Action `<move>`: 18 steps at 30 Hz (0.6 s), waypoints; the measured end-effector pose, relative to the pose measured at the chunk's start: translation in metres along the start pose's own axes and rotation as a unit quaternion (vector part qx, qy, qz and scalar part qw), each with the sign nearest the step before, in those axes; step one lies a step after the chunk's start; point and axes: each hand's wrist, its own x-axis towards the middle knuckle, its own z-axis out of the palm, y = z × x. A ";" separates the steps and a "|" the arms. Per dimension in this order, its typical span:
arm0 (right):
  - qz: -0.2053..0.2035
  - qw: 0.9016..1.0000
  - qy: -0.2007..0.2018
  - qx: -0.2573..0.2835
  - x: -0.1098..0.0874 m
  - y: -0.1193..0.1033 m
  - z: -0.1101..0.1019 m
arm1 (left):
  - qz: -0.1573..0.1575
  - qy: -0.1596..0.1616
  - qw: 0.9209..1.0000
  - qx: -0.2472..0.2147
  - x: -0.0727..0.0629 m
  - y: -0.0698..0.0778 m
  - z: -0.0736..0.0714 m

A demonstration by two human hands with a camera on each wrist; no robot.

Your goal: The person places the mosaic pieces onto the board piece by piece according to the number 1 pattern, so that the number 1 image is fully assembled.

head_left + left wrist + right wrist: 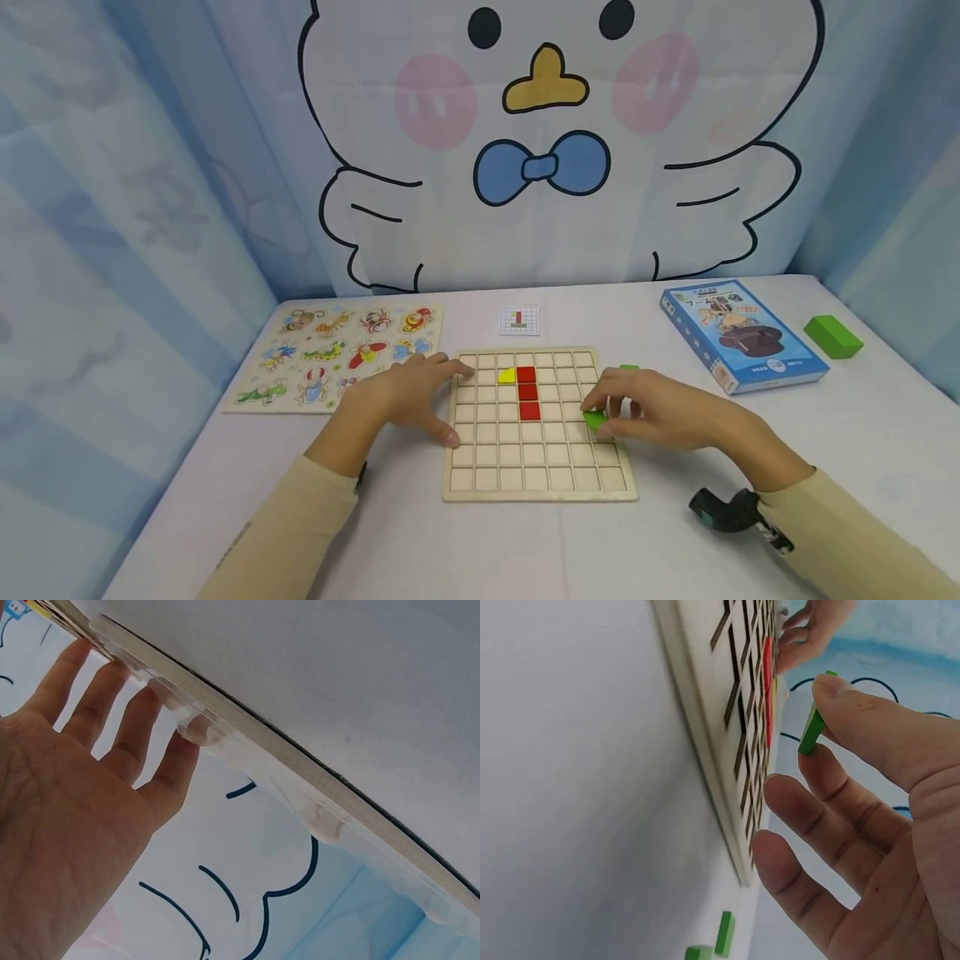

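A wooden grid board (540, 483) lies on the table. On it, three red tiles (528, 392) form a column, with a yellow tile (507, 376) just left of the top one. My left hand (408, 396) rests at the board's left edge, thumb and index finger spread along the rim; its loosely extended fingers (127, 750) show in the left wrist view. Over the board's right side, my right hand (652, 408) pinches a flat green tile (814, 724) between thumb and index finger, the other fingers hanging loosely curled.
Beyond the right hand, a green piece (628, 367) shows partly hidden. A small printed pattern card (519, 320) lies behind the board. An insect picture board (300, 367) is at left; at right are a blue box (742, 333) and a green block (834, 336). A patterned curtain (540, 242) hangs behind.
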 end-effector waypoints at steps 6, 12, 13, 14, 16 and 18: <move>-0.004 1.000 -0.010 0.001 0.009 -0.005 0.000 | 0.004 0.000 1.000 -0.002 0.002 -0.001 0.001; -0.014 1.000 -0.008 0.008 0.019 -0.010 0.001 | 0.008 0.001 1.000 -0.002 0.002 -0.002 0.000; -0.015 1.000 -0.008 0.010 0.021 -0.011 0.001 | 0.008 0.001 1.000 -0.002 0.002 -0.002 0.000; -0.016 1.000 -0.010 0.012 0.022 -0.013 0.001 | 0.008 0.002 1.000 -0.004 0.002 -0.002 0.000; -0.016 1.000 -0.016 0.016 0.026 -0.016 0.001 | 0.009 0.002 1.000 -0.008 0.001 -0.002 0.000; -0.013 1.000 -0.022 0.017 0.029 -0.018 0.002 | 0.009 0.001 1.000 -0.011 0.001 -0.002 0.000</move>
